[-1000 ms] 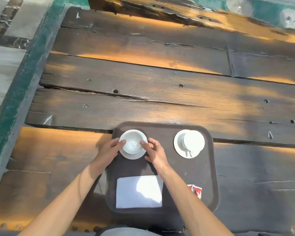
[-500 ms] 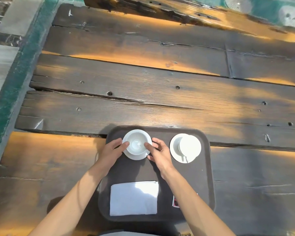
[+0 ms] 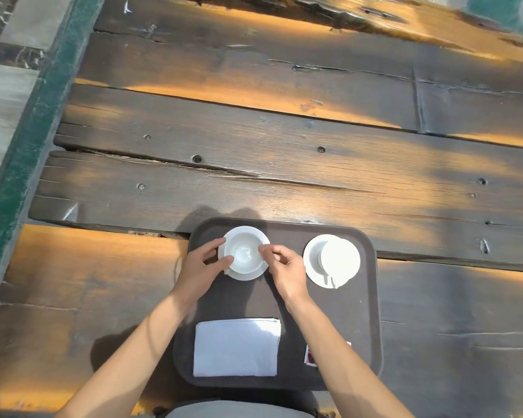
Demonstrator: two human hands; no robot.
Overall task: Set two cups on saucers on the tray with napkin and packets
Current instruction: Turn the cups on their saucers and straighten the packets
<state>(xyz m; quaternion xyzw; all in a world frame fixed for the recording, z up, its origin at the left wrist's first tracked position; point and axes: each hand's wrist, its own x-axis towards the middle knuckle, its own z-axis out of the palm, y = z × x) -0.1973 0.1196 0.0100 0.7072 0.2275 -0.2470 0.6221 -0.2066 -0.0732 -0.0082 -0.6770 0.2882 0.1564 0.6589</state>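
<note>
Gripping the white ceramic cup (image 3: 244, 251) on its white saucer (image 3: 244, 274), left hand (image 3: 200, 268) and right hand (image 3: 285, 270) have nudged it toward the dark plastic tray's (image 3: 367, 312) far edge since a second ago; fingers narrow around its rim. Placement looks nearly done.

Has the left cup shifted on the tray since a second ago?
Yes: the left cup sits further right on the tray, nearer the right saucer.

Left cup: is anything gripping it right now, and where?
Both hands hold the left cup by its rim: left hand on its left side, right hand on its right.
</note>
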